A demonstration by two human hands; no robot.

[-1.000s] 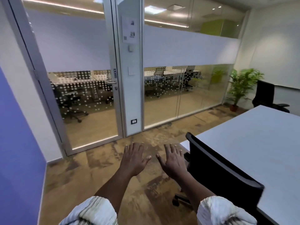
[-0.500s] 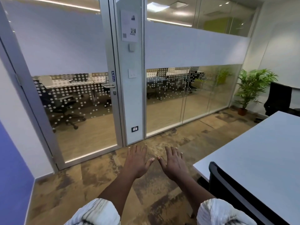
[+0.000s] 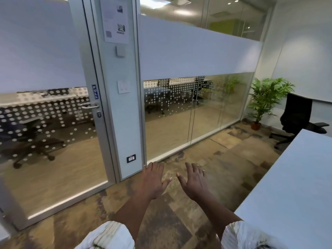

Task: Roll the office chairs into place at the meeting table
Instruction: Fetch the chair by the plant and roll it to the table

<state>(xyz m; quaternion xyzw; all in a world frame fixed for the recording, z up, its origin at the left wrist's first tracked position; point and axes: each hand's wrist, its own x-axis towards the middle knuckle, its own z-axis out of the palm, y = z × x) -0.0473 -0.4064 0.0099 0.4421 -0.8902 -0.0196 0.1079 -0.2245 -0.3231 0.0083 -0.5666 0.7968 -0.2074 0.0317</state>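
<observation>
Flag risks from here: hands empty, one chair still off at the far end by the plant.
1. The black chair sits close to the potted plant; swinging it out may clip the fronds.
2. Left hand and right hand hold nothing; chair is well out of reach.
3. Table corner could catch the armrest.

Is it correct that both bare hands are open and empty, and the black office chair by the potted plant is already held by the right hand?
Not quite. The head view shows the black office chair standing untouched beside the potted plant. The left hand and right hand are open and empty.
</observation>
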